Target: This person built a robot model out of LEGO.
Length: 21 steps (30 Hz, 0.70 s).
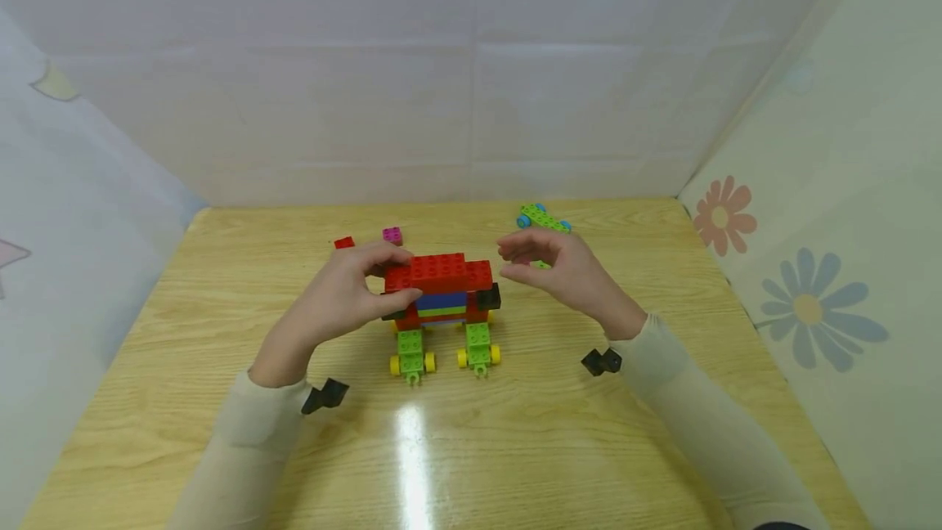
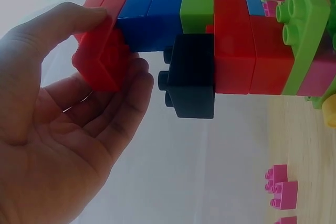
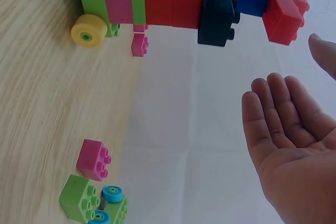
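A toy-block model [image 1: 441,301] stands on green wheeled bases [image 1: 478,338] with yellow wheels, near the table's middle. Red bricks cap it, over blue, green and red layers, and a black brick [image 1: 489,298] juts from each side. My left hand [image 1: 346,289] grips the red brick [image 2: 102,64] at the model's top left end, thumb on the near side and fingers behind. In the left wrist view another black brick [image 2: 191,77] sits below those fingers. Right of the model, my right hand [image 1: 562,272] hovers apart from it, palm facing it and fingers extended, holding nothing.
At the back right lies a green base with blue wheels [image 1: 545,217]. A pink brick [image 3: 93,159] and a green brick [image 3: 77,199] lie near it. Behind my left hand are a red brick [image 1: 343,243] and a pink brick [image 1: 392,235]. Cloth-covered walls border the table [image 1: 221,285].
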Each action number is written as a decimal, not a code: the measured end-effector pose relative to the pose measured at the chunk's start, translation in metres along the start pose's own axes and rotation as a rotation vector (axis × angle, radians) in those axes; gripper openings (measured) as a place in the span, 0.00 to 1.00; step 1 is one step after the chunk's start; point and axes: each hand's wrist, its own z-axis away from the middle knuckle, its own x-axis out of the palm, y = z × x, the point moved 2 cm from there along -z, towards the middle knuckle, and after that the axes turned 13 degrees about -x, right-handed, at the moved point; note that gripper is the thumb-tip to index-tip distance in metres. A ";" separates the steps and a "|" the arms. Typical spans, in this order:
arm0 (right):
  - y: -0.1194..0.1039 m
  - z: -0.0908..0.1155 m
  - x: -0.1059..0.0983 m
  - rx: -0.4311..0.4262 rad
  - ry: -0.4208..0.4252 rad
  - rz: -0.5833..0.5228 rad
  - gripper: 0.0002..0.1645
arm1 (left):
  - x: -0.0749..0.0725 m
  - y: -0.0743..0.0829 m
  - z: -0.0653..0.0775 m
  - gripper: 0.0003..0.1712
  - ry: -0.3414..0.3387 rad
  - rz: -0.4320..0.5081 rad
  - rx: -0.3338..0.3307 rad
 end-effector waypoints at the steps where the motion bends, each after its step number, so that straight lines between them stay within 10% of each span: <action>1: 0.001 0.000 -0.001 -0.001 0.003 0.002 0.23 | -0.001 -0.001 0.000 0.23 0.000 0.000 0.001; 21: 0.037 -0.003 -0.019 0.112 0.053 0.021 0.26 | -0.015 -0.011 0.008 0.24 0.014 0.005 -0.036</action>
